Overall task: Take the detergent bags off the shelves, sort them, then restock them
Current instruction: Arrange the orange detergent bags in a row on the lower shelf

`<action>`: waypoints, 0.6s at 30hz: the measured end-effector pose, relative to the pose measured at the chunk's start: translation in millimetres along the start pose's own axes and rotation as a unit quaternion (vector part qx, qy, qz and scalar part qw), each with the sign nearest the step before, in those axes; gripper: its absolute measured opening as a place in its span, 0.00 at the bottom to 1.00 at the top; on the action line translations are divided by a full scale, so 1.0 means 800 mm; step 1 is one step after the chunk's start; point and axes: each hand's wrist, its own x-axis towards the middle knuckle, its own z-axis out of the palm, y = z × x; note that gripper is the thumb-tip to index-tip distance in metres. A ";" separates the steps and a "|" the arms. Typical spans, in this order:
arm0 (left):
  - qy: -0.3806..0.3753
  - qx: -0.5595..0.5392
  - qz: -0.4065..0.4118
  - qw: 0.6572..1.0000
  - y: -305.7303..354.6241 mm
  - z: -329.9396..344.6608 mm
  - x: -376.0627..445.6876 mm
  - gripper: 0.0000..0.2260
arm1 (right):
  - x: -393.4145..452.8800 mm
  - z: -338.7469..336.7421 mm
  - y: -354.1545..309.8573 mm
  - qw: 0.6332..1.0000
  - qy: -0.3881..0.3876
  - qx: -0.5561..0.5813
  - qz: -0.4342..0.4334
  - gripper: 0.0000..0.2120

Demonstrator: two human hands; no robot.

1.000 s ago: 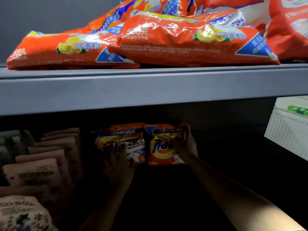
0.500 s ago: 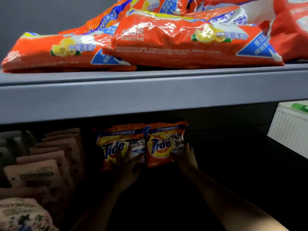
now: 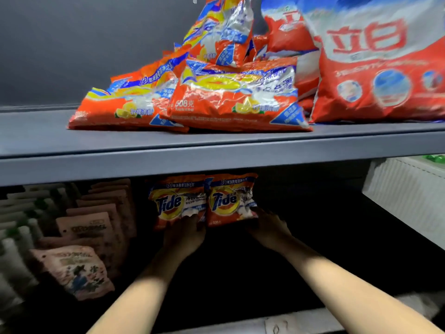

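head view: both hands [image 3: 185,233] [image 3: 269,229] touch upright tide bags [image 3: 179,203] at their bases.

Hands [image 3: 184,233] on upright Tide bags [image 3: 177,201]

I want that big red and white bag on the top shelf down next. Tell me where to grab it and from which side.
Judging by its pose, take the big red and white bag from the front, low on its left edge and bottom corner. It stands leaning at the shelf front, its right side is out of frame, and flat orange bags crowd its left, so support the base.
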 end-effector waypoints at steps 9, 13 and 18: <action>-0.011 0.012 -0.003 1.000 0.065 -0.066 -0.129 0.19 | -0.134 -0.085 0.001 0.993 0.019 -0.092 -0.073 0.28; 0.008 0.018 0.007 1.000 0.085 -0.110 -0.187 0.15 | -0.183 -0.124 -0.010 0.993 0.016 -0.090 -0.075 0.25; 0.050 0.036 0.047 0.997 0.115 -0.174 -0.243 0.16 | -0.231 -0.174 -0.038 0.984 0.036 -0.127 -0.119 0.27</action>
